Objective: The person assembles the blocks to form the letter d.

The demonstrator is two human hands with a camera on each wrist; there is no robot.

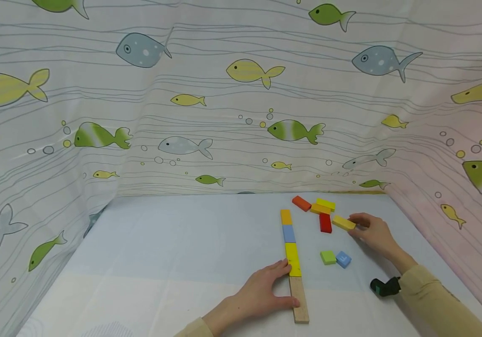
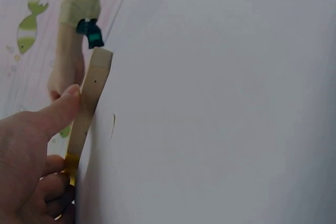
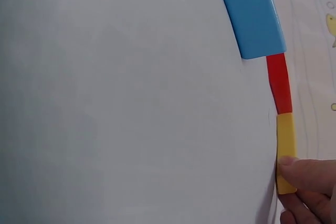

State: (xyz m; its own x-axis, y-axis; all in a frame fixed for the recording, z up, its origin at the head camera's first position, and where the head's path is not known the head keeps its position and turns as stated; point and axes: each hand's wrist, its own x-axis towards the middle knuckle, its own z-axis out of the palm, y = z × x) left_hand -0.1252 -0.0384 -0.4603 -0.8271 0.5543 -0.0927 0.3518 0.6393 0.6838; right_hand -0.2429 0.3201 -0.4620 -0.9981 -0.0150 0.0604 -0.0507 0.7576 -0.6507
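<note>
A straight row of blocks runs away from the person: a plain wooden block (image 1: 300, 304) nearest, then a yellow block (image 1: 293, 257), a blue block (image 1: 288, 234) and an orange block (image 1: 286, 217) at the far end. Along the row's left side lies my left hand (image 1: 258, 292), its thumb touching the wooden block and its fingertips at the yellow one. Farther right, my right hand (image 1: 376, 236) pinches a separate yellow block (image 1: 343, 223) by its right end. In the right wrist view, the thumb presses on that yellow block (image 3: 285, 140).
Beside the held block lies a red block (image 1: 325, 223). Behind it are an orange block (image 1: 320, 209), a bright yellow block (image 1: 326, 204) and an orange-red block (image 1: 302, 203). A green block (image 1: 328, 257) and a small blue block (image 1: 343, 259) sit nearer. A fish-patterned curtain (image 1: 207, 117) surrounds the table.
</note>
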